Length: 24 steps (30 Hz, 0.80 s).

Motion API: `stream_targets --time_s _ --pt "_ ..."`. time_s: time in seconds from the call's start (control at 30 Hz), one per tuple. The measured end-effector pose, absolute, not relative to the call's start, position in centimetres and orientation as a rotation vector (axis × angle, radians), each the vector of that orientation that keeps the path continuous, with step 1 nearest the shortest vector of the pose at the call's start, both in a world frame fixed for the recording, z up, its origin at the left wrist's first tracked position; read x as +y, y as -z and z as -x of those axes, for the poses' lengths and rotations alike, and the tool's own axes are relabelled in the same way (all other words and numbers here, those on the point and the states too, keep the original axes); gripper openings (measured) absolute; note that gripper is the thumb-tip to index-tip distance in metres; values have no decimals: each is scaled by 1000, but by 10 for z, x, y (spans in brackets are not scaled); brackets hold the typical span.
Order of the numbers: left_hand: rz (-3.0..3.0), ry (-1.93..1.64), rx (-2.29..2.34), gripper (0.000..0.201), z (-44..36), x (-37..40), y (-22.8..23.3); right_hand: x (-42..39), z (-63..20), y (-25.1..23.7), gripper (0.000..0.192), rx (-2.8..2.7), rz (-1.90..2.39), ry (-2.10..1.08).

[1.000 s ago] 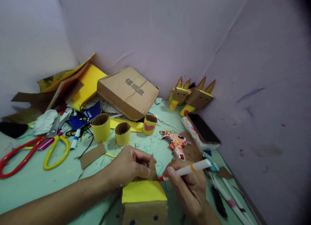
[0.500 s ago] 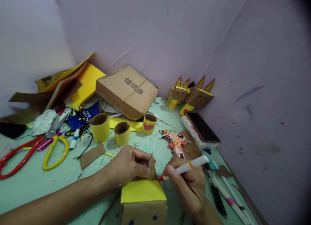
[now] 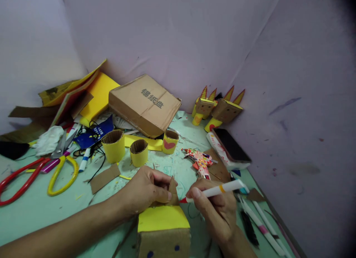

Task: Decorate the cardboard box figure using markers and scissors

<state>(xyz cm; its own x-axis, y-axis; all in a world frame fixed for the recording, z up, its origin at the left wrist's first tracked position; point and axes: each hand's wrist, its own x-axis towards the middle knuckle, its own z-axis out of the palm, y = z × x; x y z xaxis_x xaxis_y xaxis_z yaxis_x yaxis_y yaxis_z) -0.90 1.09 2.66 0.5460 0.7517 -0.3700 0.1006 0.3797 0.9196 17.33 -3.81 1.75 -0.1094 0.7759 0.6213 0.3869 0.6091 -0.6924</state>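
Observation:
A cardboard box head [image 3: 164, 241] with a yellow top and two blue dots stands at the bottom middle. My left hand [image 3: 151, 189] pinches a pointed cardboard ear [image 3: 173, 193] that rises behind its yellow top. In my right hand [image 3: 218, 209] is a white marker [image 3: 219, 189] with an orange band, gripped like a pen. The marker's red tip is beside the ear's right edge; whether it touches I cannot tell. Beyond my hands stand three yellow-wrapped cardboard rings, among them a wide one [image 3: 113, 146], a small one [image 3: 139, 153] and one with a red heart [image 3: 170, 142].
Scissors [image 3: 62, 172] with red and yellow handles lie left, near stacked cardboard [image 3: 69, 98]. A flat carton [image 3: 144, 105] leans at the back. Finished cardboard figures [image 3: 226, 109] stand back right, behind a phone [image 3: 230, 144]. A patterned glue gun [image 3: 198, 159] and several markers [image 3: 264, 230] lie right.
The marker has tilted slightly flatter, its back end moving a little right. My left hand keeps its pinch on the ear, and the view has shifted slightly.

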Motion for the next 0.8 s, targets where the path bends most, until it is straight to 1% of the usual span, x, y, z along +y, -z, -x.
stream_targets --time_s 0.13,0.3,0.57,0.73,0.8 --pt "-1097 -502 926 11 9 10 -26 -38 -174 -18 27 -1682 944 -457" --pt "-1072 -490 942 9 9 10 -27 -39 -173 -19 22 -1665 965 -464" --pt "-1113 -496 930 10 9 10 -27 -39 -175 -21 34 -1794 1041 -531" --pt "-1141 -488 926 12 10 10 -26 -39 -174 -21 34 -1776 1032 -548" --pt "-1129 -489 927 9 10 10 -26 -39 -174 -20 31 -1736 1020 -519"
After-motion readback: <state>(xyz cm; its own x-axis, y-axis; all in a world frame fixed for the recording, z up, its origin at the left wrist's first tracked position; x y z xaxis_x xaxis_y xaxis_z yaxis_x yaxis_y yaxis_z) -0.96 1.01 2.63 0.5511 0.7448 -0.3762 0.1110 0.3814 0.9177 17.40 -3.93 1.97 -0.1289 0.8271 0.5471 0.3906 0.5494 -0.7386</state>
